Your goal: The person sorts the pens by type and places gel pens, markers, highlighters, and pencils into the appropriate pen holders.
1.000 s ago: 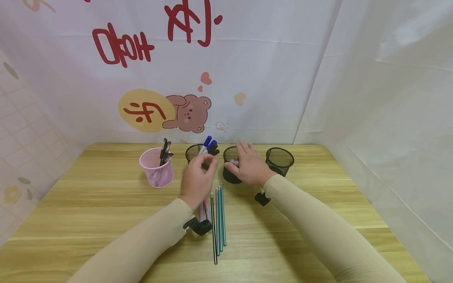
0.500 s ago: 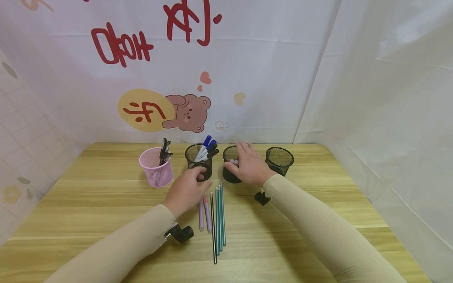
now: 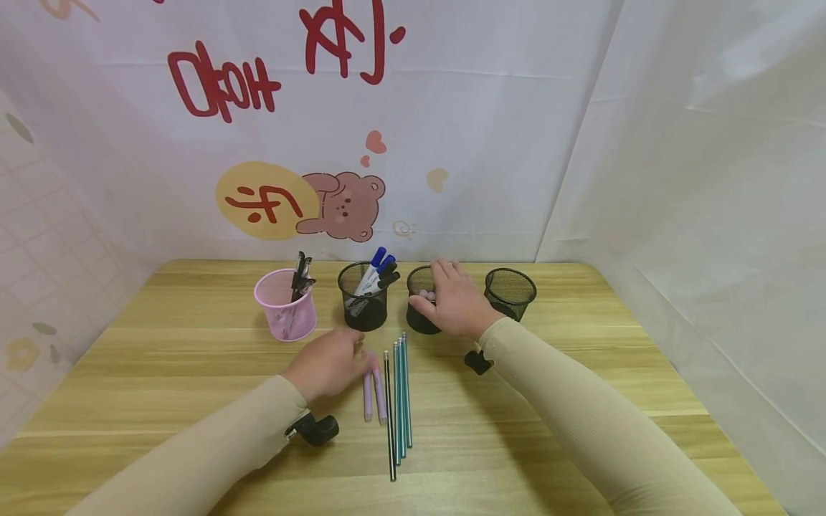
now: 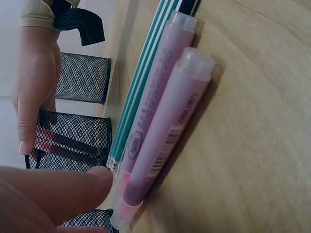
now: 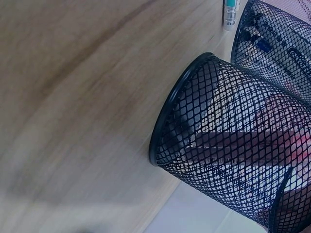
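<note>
Two pale purple highlighters (image 4: 165, 126) lie side by side on the table. My left hand (image 3: 330, 364) hovers by their pink-tipped ends, fingers loosely bent and nothing in its grasp; in the left wrist view its thumb (image 4: 58, 191) is close to those ends, and contact cannot be told. My right hand (image 3: 454, 304) holds the upper rim of a black mesh pen holder (image 3: 422, 321), thumb on the near side and fingers towards the back. Two slim pens with pale round ends (image 3: 426, 294) stand inside that holder, also visible through its mesh (image 5: 228, 107).
Several pencils (image 3: 401, 401), teal and one black, lie right of the highlighters. A pink mesh holder (image 3: 287, 319) with black pens stands left. Beside it, another black holder (image 3: 366, 315) bears blue- and black-capped markers (image 3: 381, 272). A further black holder (image 3: 513, 290) is at the right.
My left hand has come away from the marker holder, moving down and left towards the highlighters, which it had partly covered. The right hand stays on its pen holder.
</note>
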Tool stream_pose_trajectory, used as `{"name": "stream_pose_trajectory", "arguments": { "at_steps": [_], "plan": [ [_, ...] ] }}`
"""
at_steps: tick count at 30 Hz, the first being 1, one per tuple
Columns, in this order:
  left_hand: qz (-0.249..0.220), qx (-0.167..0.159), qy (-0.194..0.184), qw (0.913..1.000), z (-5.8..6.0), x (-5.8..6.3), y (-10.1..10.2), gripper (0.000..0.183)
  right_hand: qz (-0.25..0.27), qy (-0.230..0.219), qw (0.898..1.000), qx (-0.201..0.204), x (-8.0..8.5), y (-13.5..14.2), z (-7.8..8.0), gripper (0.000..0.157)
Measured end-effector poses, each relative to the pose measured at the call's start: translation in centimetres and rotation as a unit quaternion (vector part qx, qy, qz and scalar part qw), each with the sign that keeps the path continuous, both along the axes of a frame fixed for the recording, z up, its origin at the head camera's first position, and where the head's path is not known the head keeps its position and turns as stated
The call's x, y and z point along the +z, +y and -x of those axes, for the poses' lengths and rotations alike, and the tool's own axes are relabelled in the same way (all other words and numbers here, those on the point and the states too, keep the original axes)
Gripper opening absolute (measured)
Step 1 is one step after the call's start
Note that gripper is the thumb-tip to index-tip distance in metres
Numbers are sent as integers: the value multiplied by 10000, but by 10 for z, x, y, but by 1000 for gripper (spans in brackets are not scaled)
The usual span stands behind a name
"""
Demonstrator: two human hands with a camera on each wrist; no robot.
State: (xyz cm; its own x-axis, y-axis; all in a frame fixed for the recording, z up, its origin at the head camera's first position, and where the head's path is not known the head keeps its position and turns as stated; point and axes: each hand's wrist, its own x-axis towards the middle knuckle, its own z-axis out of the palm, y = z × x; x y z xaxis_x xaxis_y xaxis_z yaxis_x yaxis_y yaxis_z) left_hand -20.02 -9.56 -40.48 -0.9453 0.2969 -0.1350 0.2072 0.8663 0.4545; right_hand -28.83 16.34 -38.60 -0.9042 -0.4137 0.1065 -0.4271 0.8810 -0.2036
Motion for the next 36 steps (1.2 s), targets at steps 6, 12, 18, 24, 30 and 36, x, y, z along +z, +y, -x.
{"name": "stream_pose_trajectory", "arguments": {
  "at_steps": [6, 12, 18, 24, 30, 36],
  "plan": [
    [122, -174, 76, 9997, -2, 0, -1, 57, 9, 33, 10000, -10, 0, 0, 0, 95],
    [201, -255, 174, 9993, -2, 0, -1, 52, 16, 87, 10000, 3, 0, 0, 0, 94],
    [241, -271, 162, 9992, -1, -1, 0, 52, 41, 81, 10000, -10, 0, 0, 0, 94],
    [218, -229, 78, 9995, 0, 0, 1, 54, 65, 57, 10000, -36, 0, 0, -1, 93],
    [214, -169, -5, 9996, 2, 0, 1, 50, 61, 44, 10000, -62, 1, -1, -2, 93],
    [330, -137, -125, 9993, 5, 1, 2, 27, 63, 4, 10000, -67, 1, -1, -2, 94]
  ]
}}
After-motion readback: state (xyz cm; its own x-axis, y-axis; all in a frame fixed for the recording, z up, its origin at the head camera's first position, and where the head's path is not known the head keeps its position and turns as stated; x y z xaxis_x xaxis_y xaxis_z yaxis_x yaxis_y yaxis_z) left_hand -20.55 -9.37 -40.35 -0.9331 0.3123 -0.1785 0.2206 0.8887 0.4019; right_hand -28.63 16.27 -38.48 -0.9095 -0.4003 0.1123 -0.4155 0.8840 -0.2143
